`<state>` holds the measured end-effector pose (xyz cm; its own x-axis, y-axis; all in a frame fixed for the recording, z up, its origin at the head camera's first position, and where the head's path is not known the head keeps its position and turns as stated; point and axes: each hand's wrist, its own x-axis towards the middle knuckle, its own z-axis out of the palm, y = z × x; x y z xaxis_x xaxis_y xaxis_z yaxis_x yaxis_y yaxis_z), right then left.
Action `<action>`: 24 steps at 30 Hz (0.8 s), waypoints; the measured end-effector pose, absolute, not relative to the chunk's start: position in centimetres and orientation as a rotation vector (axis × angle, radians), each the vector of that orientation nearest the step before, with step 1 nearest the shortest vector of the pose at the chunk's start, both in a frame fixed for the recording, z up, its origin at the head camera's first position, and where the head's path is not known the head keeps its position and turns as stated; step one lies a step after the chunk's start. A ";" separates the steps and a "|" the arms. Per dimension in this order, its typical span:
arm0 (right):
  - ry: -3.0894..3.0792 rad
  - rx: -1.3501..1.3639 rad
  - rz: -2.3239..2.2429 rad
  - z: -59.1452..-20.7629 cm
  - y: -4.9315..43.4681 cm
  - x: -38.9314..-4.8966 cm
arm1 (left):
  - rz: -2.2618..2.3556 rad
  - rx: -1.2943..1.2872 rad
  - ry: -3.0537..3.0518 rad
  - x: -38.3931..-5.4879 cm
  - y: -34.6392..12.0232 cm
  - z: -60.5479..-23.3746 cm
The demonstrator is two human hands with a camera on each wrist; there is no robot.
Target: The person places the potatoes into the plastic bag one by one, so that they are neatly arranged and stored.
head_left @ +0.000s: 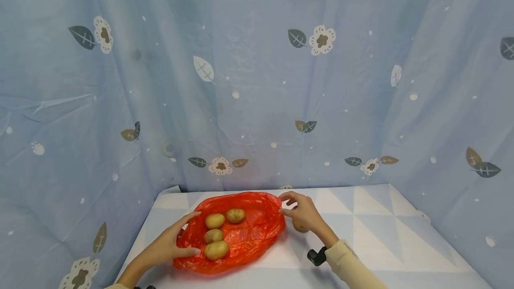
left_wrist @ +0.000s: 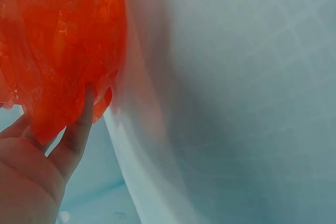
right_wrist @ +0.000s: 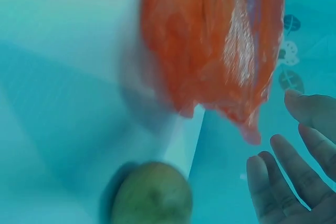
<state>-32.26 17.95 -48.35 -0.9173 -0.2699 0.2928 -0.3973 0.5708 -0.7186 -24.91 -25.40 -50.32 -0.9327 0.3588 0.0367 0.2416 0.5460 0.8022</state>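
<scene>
A red plastic bag (head_left: 253, 231) lies wide open on the table, with several potatoes (head_left: 217, 250) inside toward its left. Spread around the bag's left rim is my left hand (head_left: 166, 242); its thumb reaches over the edge near the lowest potato. In the left wrist view, long fingers of this hand (left_wrist: 39, 169) touch the bag's outer side (left_wrist: 63, 40). My right hand (head_left: 303, 213) is at the bag's right rim. The right wrist view shows its loosely bent fingers apart from the red plastic (right_wrist: 210, 40), holding nothing. Another potato (right_wrist: 152, 195) sits outside the bag, partly hidden by this hand in the head view.
The white table (head_left: 369, 235) with pale triangles extends to the right of the bag. A blue curtain (head_left: 257, 115) with leaves and flowers hangs behind and along both sides. A dark wrist device (head_left: 317, 257) is on my right wrist.
</scene>
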 end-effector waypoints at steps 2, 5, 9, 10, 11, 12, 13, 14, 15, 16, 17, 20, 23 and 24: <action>-2.643 0.542 1.268 -48.6 18.5 -32.1 | 1.339 0.509 2.646 -24.9 -25.4 -50.3; -2.634 0.519 1.266 -49.1 19.3 -31.9 | 1.349 0.500 2.638 -24.8 -25.4 -50.4; -2.639 0.498 1.258 -49.8 20.4 -31.8 | 1.365 0.484 2.622 -24.8 -25.4 -50.5; -2.642 0.492 1.265 -49.9 20.7 -31.8 | 1.368 0.479 2.620 -24.8 -25.4 -50.6; -2.644 0.482 1.272 -50.1 21.0 -31.8 | 1.367 0.478 2.622 -24.8 -25.4 -50.6; -2.650 0.474 1.277 -50.3 21.3 -31.8 | 1.368 0.479 2.622 -24.8 -25.4 -50.6; -2.653 0.468 1.281 -50.4 21.6 -31.8 | 1.368 0.480 2.622 -24.8 -25.4 -50.6; -2.662 0.452 1.283 -50.6 21.9 -31.8 | 1.365 0.479 2.623 -24.8 -25.4 -50.6; -2.667 0.442 1.279 -50.7 22.2 -31.8 | 1.365 0.479 2.622 -24.9 -25.4 -50.6; -2.670 0.432 1.271 -50.9 22.5 -31.8 | 1.367 0.480 2.619 -24.9 -25.4 -50.5; -2.673 0.420 1.263 -51.0 22.8 -31.7 | 1.364 0.483 2.621 -24.9 -25.3 -50.5; -2.680 0.389 1.235 -51.2 23.5 -31.6 | 1.358 0.488 2.625 -25.0 -25.3 -50.5; -2.684 0.386 1.227 -51.4 24.0 -31.6 | 1.351 0.485 2.634 -25.1 -25.2 -50.6; -2.688 0.388 1.223 -51.5 24.2 -31.6 | 1.351 0.483 2.635 -25.1 -25.2 -50.6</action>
<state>-31.59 24.21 -51.49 -0.9531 -0.1672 0.2524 -0.3001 0.6314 -0.7151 -25.06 -25.21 -50.59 -0.9385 0.3448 0.0205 0.2180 0.5452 0.8095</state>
